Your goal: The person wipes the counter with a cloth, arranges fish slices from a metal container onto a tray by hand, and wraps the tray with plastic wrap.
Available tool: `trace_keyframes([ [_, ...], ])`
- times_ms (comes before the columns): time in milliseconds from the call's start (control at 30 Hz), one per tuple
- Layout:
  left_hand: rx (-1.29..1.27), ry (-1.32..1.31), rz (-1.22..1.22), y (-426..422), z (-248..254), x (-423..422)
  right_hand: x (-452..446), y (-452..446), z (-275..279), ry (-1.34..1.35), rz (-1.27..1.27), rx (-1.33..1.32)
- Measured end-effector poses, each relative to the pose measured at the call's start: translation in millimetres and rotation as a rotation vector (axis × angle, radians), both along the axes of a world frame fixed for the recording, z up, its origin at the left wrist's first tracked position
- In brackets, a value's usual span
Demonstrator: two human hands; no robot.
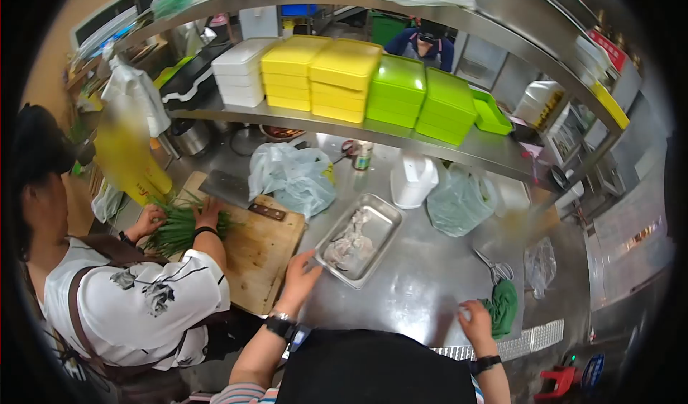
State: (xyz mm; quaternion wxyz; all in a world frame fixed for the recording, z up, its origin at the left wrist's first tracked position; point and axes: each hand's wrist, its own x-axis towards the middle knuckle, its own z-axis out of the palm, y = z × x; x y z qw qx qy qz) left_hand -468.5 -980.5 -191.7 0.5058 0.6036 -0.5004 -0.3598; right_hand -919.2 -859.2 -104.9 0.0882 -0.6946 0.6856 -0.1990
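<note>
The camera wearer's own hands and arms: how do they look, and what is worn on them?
Both hands are ungloved. The left hand has a dark watch-like band on its wrist; the right hand has a black band. The short sleeves are pale with coloured stripes.

A shallow rectangular steel tray (380, 236) is lying flat on the tabletop (419, 282), slanting, its far end angling rightward. Inside it, pale pinkish-white pieces that look like raw meat (348, 252) are sitting uncovered, clumping toward the near end and trailing up toward the far end. To the right of the tray, well apart and nearer the wearer, a dark-green cloth (504, 309) is lying bunched and creased.
</note>
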Motion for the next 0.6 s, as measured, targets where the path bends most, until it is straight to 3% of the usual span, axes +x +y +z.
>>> trace_keyframes([
  [33,0.06,0.17,-0.078,7.9,7.6,2.7,11.4,0.4,-3.6,-0.059,-0.044,0.107],
  [67,0.042,0.165,-0.105,13.7,19.3,0.3,9.6,-0.1,-20.2,-0.11,-0.004,0.106],
  [133,0.26,0.257,-0.157,25.3,41.8,2.2,5.3,-0.5,-45.5,0.015,0.039,0.111],
  [200,0.184,0.25,-0.184,25.8,57.1,1.2,4.1,-6.4,-56.6,-0.005,-0.016,0.226],
  [333,0.071,0.251,-0.127,2.7,95.0,0.0,-8.9,-19.9,-76.5,-0.148,-0.049,0.211],
  [500,-0.159,0.238,0.214,-85.2,196.2,50.6,-20.1,-23.6,-106.2,-0.271,-0.208,0.158],
  [533,-0.465,0.193,0.282,-112.6,206.6,70.9,-22.8,-21.3,-110.3,-0.274,-0.194,0.155],
  [567,-0.567,0.001,0.346,-147.5,207.6,103.3,-27.2,-13.5,-110.0,-0.274,-0.151,0.205],
  [600,-0.484,0.168,0.443,-165.5,235.3,122.1,-28.5,-8.2,-108.5,-0.275,-0.112,0.251],
])
